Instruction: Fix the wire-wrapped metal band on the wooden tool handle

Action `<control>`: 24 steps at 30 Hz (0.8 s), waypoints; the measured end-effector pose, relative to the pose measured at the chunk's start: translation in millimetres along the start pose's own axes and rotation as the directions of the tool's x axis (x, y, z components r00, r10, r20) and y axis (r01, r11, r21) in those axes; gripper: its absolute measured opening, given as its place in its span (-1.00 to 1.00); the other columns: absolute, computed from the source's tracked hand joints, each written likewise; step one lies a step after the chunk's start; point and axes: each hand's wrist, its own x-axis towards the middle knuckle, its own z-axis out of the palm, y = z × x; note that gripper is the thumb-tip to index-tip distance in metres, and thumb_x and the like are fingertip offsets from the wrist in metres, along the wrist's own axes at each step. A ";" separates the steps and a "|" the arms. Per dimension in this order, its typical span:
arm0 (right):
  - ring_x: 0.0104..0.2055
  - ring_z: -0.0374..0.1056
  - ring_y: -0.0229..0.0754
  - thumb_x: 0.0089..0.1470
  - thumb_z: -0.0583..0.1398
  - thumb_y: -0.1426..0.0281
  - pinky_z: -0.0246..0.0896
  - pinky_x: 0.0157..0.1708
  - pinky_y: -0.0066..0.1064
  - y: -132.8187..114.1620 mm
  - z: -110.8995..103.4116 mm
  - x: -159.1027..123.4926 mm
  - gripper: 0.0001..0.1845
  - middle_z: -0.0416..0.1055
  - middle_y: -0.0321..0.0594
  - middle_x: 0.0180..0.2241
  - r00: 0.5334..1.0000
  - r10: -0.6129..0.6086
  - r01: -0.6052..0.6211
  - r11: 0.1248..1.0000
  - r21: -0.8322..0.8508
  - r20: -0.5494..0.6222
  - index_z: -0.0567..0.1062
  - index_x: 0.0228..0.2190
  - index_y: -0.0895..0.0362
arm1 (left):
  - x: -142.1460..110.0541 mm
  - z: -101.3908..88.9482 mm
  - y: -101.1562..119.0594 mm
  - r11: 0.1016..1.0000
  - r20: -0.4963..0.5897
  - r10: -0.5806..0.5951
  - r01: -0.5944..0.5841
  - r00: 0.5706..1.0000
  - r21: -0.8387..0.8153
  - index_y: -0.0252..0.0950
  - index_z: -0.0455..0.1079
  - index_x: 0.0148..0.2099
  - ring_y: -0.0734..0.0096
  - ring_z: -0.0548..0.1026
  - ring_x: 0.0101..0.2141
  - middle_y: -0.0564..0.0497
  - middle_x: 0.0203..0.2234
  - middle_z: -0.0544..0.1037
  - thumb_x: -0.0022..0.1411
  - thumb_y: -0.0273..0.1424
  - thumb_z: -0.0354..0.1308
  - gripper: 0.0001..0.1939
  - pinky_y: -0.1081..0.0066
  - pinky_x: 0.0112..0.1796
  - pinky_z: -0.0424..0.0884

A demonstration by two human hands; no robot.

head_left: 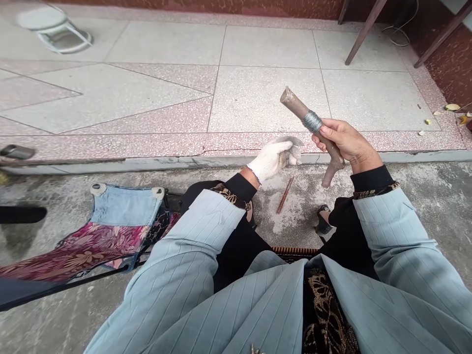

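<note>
My right hand (pixel 344 140), bare, grips a crooked wooden stick (pixel 297 104) by its middle. Silvery wire (pixel 312 121) is wound in a tight band around the stick, just above my thumb. The stick slants up to the left, with a cut round end at the top and a short bent stub at the bottom. My left hand (pixel 275 160) wears a white knitted glove and is closed on a flat grey piece (pixel 293 140) with a thin curved edge, mostly hidden by the fingers. On the concrete between my feet lies a rusty brown rod (pixel 285 195).
A raised tiled step (pixel 177 152) runs across in front of me. A cloth folding chair (pixel 123 206) stands at my left. Farther off are a white stool (pixel 55 29), dark furniture legs (pixel 365 32) and scattered peel-like scraps (pixel 452 106). A metal object (pixel 17 151) sits on the step's left.
</note>
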 end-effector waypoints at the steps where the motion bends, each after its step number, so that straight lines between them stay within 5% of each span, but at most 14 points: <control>1: -0.49 0.22 -0.35 0.02 0.45 -0.10 0.24 -0.53 -0.50 0.3 0.1 0.5 -0.44 0.38 -0.33 -0.46 1.000 0.006 -0.006 1.000 0.000 -0.018 0.49 -0.28 0.10 | 0.1 0.4 -0.1 1.000 0.013 0.010 -0.010 1.000 0.002 -0.36 0.44 -0.10 0.48 0.51 -0.58 0.02 -0.47 0.61 0.26 -0.35 0.21 -0.79 0.28 -0.26 0.61; 8: -0.51 0.23 -0.34 -0.04 0.47 -0.10 0.21 -0.57 -0.49 5.7 -0.4 6.8 -0.42 0.40 -0.33 -0.47 0.997 0.053 -0.053 0.999 0.008 -0.059 0.48 -0.29 0.08 | -4.0 6.3 4.1 0.987 0.014 0.003 -0.005 1.000 0.163 -0.32 0.43 -0.07 0.60 0.34 -0.69 0.11 -0.58 0.55 0.22 -0.32 0.28 -0.73 0.43 -0.40 0.51; 14: -0.51 0.23 -0.33 -0.02 0.47 -0.10 0.19 -0.58 -0.48 6.1 3.1 9.4 -0.42 0.39 -0.32 -0.47 0.996 0.051 -0.051 0.999 0.012 -0.069 0.47 -0.28 0.08 | -3.9 4.7 6.0 0.942 0.008 0.069 -0.068 0.998 0.330 -0.33 0.46 -0.02 0.59 0.43 -0.60 0.01 -0.38 0.61 0.25 -0.20 0.23 -0.65 0.43 -0.39 0.46; 16: -0.51 0.23 -0.34 -0.02 0.47 -0.10 0.19 -0.58 -0.49 5.8 3.6 9.6 -0.42 0.38 -0.33 -0.47 0.997 0.048 -0.047 0.999 0.017 -0.067 0.46 -0.27 0.08 | -6.2 7.0 10.7 0.848 -0.007 0.135 -0.112 0.991 0.518 -0.32 0.50 0.00 0.56 0.45 -0.53 0.00 -0.34 0.62 0.28 -0.16 0.21 -0.62 0.43 -0.36 0.43; 20: -0.50 0.24 -0.35 -0.03 0.47 -0.10 0.19 -0.57 -0.50 4.3 2.8 9.3 -0.41 0.39 -0.33 -0.46 0.998 0.037 -0.036 0.999 0.028 -0.053 0.47 -0.25 0.09 | -15.3 18.0 21.9 0.480 -0.021 0.275 -0.118 0.961 0.869 -0.30 0.57 0.04 0.41 0.51 -0.33 0.01 -0.28 0.63 0.25 -0.23 0.26 -0.63 0.38 -0.20 0.40; 24: -0.49 0.24 -0.33 -0.05 0.48 -0.12 0.19 -0.58 -0.48 2.0 2.0 8.5 -0.39 0.40 -0.32 -0.45 0.996 0.030 -0.029 0.999 0.024 -0.078 0.47 -0.25 0.07 | -22.2 27.7 25.2 0.378 -0.046 0.338 -0.091 0.940 0.921 -0.27 0.55 0.12 0.40 0.46 -0.37 0.05 -0.36 0.59 0.30 -0.27 0.17 -0.60 0.34 -0.20 0.37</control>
